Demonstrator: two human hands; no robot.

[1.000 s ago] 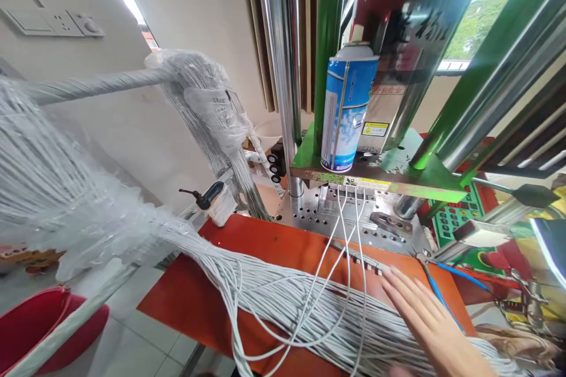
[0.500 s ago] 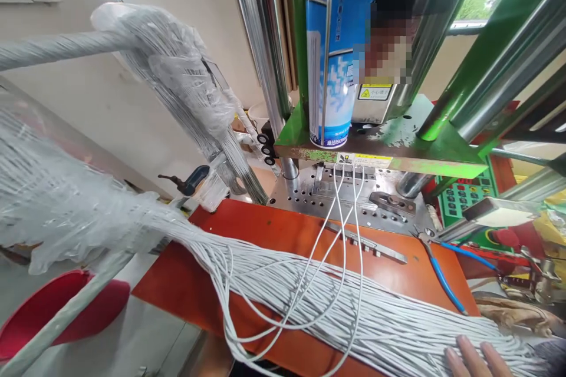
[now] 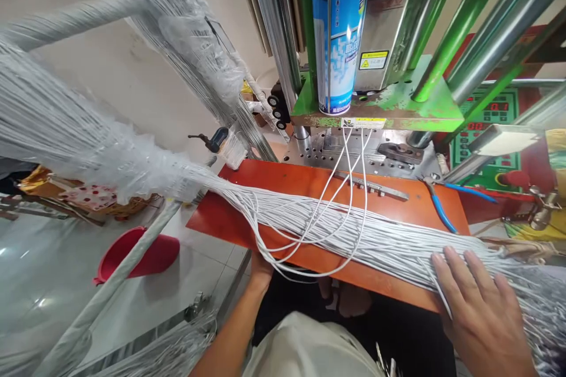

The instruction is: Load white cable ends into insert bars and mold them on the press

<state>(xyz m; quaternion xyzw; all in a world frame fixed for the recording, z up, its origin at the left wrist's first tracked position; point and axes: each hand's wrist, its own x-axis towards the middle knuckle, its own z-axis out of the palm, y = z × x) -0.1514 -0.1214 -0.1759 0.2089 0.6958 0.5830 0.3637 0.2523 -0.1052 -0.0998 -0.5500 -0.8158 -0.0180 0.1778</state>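
Observation:
A thick bundle of thin white cables point(image 3: 336, 221) lies across the orange board point(image 3: 283, 179). My right hand point(image 3: 481, 300) rests flat on the bundle's right part, fingers spread. My left hand point(image 3: 262, 268) is at the board's front edge, below the looping cables; its fingers are hidden under the board. Several cables rise from the bundle to the metal press plate point(image 3: 329, 156), under the green frame point(image 3: 398, 109). A slim metal bar point(image 3: 375, 188) lies on the board behind the bundle, and blue-handled pliers point(image 3: 437, 206) lie at its right.
A blue spray can point(image 3: 338, 41) stands on the green frame. Plastic-wrapped cables point(image 3: 194, 53) hang over a wrapped rail point(image 3: 66, 17) at left. A red bucket point(image 3: 141, 253) sits on the floor at lower left. A green control panel point(image 3: 486, 123) is at the right.
The view has tilted downward, so the scene sits higher. My left forearm and part of my left hand have come into view. More of my right hand shows, still on the cables.

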